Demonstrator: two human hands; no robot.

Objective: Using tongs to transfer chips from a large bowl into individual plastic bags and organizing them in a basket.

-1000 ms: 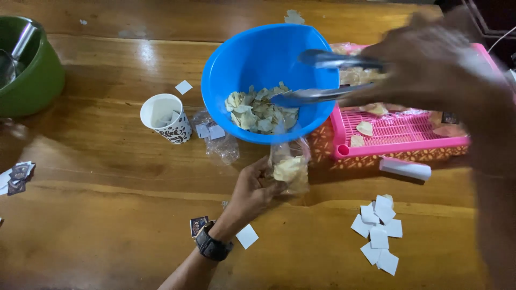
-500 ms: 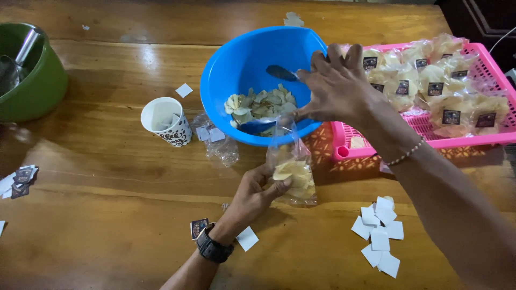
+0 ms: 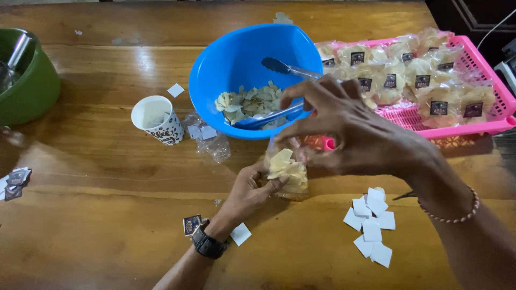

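My left hand (image 3: pixel 251 189) grips a small clear plastic bag of pale chips (image 3: pixel 286 171) standing on the wooden table. My right hand (image 3: pixel 349 129) hovers at the bag's open top, thumb and fingers pinching its rim. Just behind is a blue bowl (image 3: pixel 228 62) with more chips (image 3: pixel 244 102) and metal tongs (image 3: pixel 285 110) lying inside it, their handles resting on the rim.
A pink basket (image 3: pixel 484 126) at right holds several filled, labelled chip bags. White paper squares (image 3: pixel 371 225) lie at front right. A patterned paper cup (image 3: pixel 157 119), empty plastic bags (image 3: pixel 207 139), a green bowl (image 3: pixel 29 91) and small stickers (image 3: pixel 13 180) are at left.
My right hand has let the tongs rest in the blue bowl and come down to the bag's mouth. The left hand keeps holding the bag.
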